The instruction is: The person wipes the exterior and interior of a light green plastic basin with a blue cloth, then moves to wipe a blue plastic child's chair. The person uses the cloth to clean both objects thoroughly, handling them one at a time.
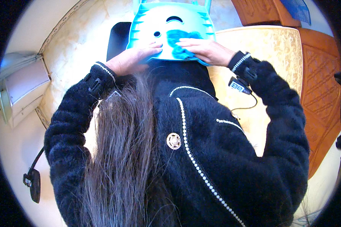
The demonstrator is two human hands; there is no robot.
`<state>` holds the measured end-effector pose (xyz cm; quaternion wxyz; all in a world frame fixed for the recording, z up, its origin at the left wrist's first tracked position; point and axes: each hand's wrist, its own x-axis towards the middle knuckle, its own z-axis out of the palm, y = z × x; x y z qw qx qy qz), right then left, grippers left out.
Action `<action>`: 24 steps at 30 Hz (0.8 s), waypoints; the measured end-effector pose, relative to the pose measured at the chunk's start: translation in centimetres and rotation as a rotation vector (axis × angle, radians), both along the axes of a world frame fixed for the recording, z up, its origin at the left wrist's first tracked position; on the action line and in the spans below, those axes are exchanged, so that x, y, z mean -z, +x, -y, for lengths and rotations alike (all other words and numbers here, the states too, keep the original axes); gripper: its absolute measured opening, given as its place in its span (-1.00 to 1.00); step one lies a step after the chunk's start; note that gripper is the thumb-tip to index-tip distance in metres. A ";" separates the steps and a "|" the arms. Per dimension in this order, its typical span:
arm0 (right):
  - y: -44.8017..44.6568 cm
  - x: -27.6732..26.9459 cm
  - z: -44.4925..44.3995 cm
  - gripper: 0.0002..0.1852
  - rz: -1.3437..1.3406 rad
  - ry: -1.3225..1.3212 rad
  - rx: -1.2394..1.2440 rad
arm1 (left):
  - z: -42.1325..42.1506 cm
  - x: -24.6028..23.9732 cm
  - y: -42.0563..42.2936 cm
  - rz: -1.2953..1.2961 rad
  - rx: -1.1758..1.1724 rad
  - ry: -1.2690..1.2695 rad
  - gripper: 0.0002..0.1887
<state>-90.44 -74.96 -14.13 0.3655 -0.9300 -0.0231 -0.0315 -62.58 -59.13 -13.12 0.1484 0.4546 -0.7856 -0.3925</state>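
Note:
In front of me is a light-blue plastic stool or small chair (147, 21), its ribbed side facing up, with a curved slot and a round hole in the panel. A tuft of bright blue fibre, like yarn or wool (177, 35), lies on it. My right hand (201, 49) is over the tuft, fingers stretched across it and pressing it against the plastic. My left hand (136, 55) touches the panel's near left corner, with fingertips on the surface. Its lower part is blurred, so its grip is unclear.
A cream patterned cushion (261, 48) and a carved brown wooden panel (319, 71) are on the right. Behind the stool's left side is a black object (116, 39). A small device with a cable (240, 85) hangs below my right wrist. A white cabinet (25, 82) stands left.

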 end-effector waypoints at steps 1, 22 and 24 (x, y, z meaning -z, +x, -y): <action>1.6 0.5 0.0 -0.59 0.056 -0.059 -0.051 | 0.1 -0.2 0.0 -0.015 -0.011 0.026 -0.30; 0.2 2.1 1.6 -0.40 -0.119 -0.188 0.192 | -0.4 0.3 -0.5 0.188 0.022 -0.087 -0.24; 1.2 3.0 2.7 -0.42 -0.114 -0.095 0.265 | -0.6 0.7 -0.7 0.133 -0.010 -0.150 -0.25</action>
